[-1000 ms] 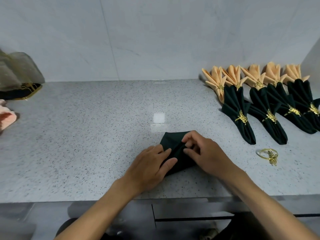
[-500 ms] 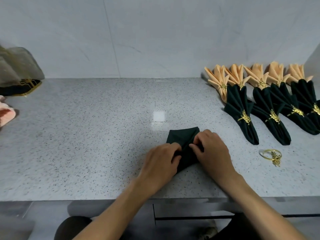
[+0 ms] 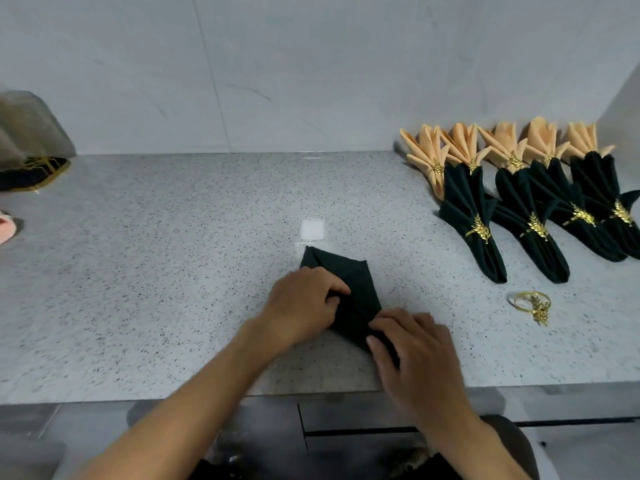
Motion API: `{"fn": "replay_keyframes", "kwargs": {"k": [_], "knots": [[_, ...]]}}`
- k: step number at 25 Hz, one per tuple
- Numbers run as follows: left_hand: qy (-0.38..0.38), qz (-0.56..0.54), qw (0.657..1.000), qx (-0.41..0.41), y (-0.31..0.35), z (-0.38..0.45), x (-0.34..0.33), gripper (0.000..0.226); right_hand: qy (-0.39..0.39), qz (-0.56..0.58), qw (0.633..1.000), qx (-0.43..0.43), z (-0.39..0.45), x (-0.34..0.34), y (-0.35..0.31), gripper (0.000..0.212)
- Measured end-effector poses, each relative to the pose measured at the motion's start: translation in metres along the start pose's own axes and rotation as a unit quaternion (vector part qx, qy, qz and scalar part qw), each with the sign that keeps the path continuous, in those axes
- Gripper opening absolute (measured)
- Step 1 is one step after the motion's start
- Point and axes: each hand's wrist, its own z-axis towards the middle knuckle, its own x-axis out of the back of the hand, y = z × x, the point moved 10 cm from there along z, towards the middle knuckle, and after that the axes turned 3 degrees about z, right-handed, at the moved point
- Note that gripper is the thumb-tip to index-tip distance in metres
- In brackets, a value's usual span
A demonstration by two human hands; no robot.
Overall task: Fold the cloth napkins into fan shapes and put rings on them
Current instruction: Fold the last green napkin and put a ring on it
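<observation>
A dark green cloth napkin lies partly folded into a narrow pointed shape near the front of the speckled counter. My left hand has its fingers curled on the napkin's left fold and pinches it at the middle. My right hand pinches the napkin's near lower end, which it hides. A loose gold leaf ring lies on the counter to the right of my hands, apart from the napkin.
Several ringed dark green fans and peach fans lie in rows at the back right. A grey bag over a dark gold-trimmed item and a pink cloth sit at the left edge. The counter's front edge runs just below my hands.
My right hand slid from the napkin's middle down to its near end. My left hand shifted up along the left fold. The napkin now looks narrower and longer.
</observation>
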Motion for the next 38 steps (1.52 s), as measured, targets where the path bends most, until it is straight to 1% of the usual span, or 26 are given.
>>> {"fn": "replay_keyframes", "kwargs": {"k": [1,2,4,6,7,8,9,11,13,14,16,18,20,21,22,25,27,29,31,33,35,36,37,38], "knots": [[-0.006,0.049,0.998,-0.045,0.0,0.002,0.002,0.029,-0.006,-0.002,1.0,0.002,0.005,0.002,0.012,0.029],[-0.011,0.076,0.993,-0.091,-0.001,0.003,0.002,0.029,-0.014,0.0,1.0,-0.002,0.011,0.006,0.025,0.027],[-0.002,0.099,0.981,-0.169,0.003,0.001,-0.001,0.029,-0.032,0.0,0.999,-0.025,0.025,0.012,0.048,0.022],[0.054,0.144,0.965,-0.213,0.011,-0.006,-0.002,0.026,-0.03,-0.036,0.998,-0.05,0.035,0.013,0.051,0.022],[0.082,0.162,0.958,-0.221,0.013,-0.009,-0.001,0.024,-0.021,-0.052,0.997,-0.057,0.038,0.012,0.046,0.021],[0.09,0.162,0.957,-0.223,0.012,-0.009,-0.003,0.023,-0.013,-0.057,0.996,-0.065,0.04,0.01,0.04,0.021],[0.081,0.131,0.964,-0.219,0.009,-0.007,-0.004,0.023,-0.011,-0.054,0.996,-0.073,0.039,0.007,0.036,0.021],[0.044,0.024,0.98,-0.192,-0.003,-0.001,-0.003,0.024,-0.018,-0.035,0.995,-0.086,0.038,0.004,0.036,0.016],[0.05,-0.036,0.981,-0.186,-0.008,0.0,0.002,0.021,-0.015,-0.03,0.996,-0.086,0.04,0.007,0.04,0.008],[0.06,-0.045,0.98,-0.185,-0.006,-0.003,0.003,0.019,-0.006,-0.043,0.997,-0.069,0.041,0.01,0.04,0.004],[0.091,-0.057,0.978,-0.179,-0.003,-0.018,0.003,0.016,0.004,-0.044,0.999,0.006,0.039,0.009,0.033,0.011],[0.133,-0.061,0.972,-0.183,0.0,-0.043,0.003,0.014,-0.006,0.011,0.994,0.11,0.027,0.006,0.019,0.019],[0.166,-0.034,0.963,-0.207,0.003,-0.07,0.001,0.019,-0.013,0.038,0.986,0.162,0.013,0.006,0.009,0.024],[0.164,-0.011,0.962,-0.217,0.004,-0.083,-0.004,0.024,-0.014,0.033,0.984,0.172,0.006,0.005,0.006,0.027],[0.144,0.02,0.965,-0.22,0.005,-0.094,-0.011,0.032,-0.017,0.028,0.984,0.175,0.0,0.005,0.003,0.031],[0.051,0.126,0.964,-0.229,0.004,-0.116,-0.029,0.062,-0.046,0.043,0.982,0.178,-0.014,0.004,0.001,0.037],[0.037,0.169,0.959,-0.224,0.004,-0.122,-0.033,0.072,-0.074,0.055,0.977,0.19,-0.023,0.004,0.002,0.041],[0.084,0.169,0.958,-0.216,0.008,-0.13,-0.034,0.063,-0.077,0.034,0.976,0.202,-0.034,0.003,-0.001,0.047],[0.162,0.137,0.953,-0.217,0.014,-0.142,-0.031,0.051,-0.034,0.013,0.98,0.197,-0.048,0.004,-0.007,0.039],[0.223,0.104,0.937,-0.247,0.022,-0.152,-0.022,0.034,0.011,-0.003,0.983,0.184,-0.059,0.006,-0.012,0.031],[0.223,0.053,0.94,-0.253,0.024,-0.153,-0.011,0.024,0.021,0.031,0.985,0.17,-0.061,0.011,-0.017,0.026],[0.201,0.026,0.951,-0.233,0.024,-0.148,-0.002,0.02,0.006,0.059,0.985,0.162,-0.055,0.015,-0.02,0.023],[0.169,-0.001,0.967,-0.193,0.024,-0.138,0.009,0.018,-0.027,0.087,0.985,0.147,-0.042,0.019,-0.023,0.021],[0.128,-0.035,0.982,-0.134,0.021,-0.122,0.023,0.011,-0.089,0.122,0.982,0.115,-0.024,0.022,-0.023,0.018]]}}
